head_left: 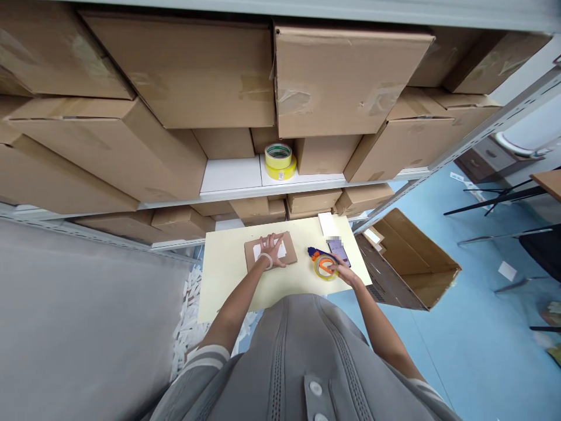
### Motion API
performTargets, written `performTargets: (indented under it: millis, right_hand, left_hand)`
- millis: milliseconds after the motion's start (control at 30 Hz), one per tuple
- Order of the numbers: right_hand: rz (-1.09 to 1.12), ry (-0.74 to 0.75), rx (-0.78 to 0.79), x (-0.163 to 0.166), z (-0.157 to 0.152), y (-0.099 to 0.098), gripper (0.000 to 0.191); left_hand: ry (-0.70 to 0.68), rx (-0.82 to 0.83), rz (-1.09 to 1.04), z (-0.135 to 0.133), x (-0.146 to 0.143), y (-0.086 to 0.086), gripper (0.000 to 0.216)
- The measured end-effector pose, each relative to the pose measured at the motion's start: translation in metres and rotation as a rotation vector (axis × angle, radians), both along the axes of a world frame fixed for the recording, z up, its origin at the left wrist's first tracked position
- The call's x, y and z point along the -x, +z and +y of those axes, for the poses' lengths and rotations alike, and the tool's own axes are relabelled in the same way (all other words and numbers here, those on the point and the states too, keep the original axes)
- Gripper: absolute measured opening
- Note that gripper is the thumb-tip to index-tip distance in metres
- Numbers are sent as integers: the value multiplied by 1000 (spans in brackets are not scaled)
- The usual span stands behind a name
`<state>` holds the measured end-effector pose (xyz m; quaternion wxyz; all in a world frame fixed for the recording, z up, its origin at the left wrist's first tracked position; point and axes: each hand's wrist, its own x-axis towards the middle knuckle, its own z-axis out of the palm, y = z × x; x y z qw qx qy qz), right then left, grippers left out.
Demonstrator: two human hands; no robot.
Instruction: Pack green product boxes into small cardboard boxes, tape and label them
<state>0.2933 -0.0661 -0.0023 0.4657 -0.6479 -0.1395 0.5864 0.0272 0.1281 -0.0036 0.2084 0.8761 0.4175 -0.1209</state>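
Note:
A small flat cardboard parcel (pixel 290 252) with a white label lies on the pale yellow table (pixel 228 275). My left hand (pixel 272 248) rests flat on the parcel's top, fingers spread, a white band at the wrist. My right hand (pixel 342 270) is closed on a tape dispenser (pixel 323 264) with an orange and blue body and a roll of clear tape, which sits on the table right of the parcel. A phone (pixel 338 251) lies just behind the dispenser.
A white pad (pixel 326 223) lies at the table's far edge. Shelves stacked with cardboard boxes (pixel 346 82) rise behind, with two yellow tape rolls (pixel 279 161) on one shelf. An open empty carton (pixel 407 260) stands on the blue floor at right. White packing scraps (pixel 188 316) lie left of the table.

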Motion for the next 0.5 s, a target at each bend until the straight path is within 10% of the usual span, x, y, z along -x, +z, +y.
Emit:
performTargets:
  millis: [200, 500]
  right_hand:
    - [-8, -14, -6, -8, -44, -10, 64]
    - [-260, -9, -40, 26, 33, 13, 57]
  left_hand:
    - [27, -10, -12, -1, -2, -4, 139]
    - [413, -38, 16, 22, -34, 2, 133]
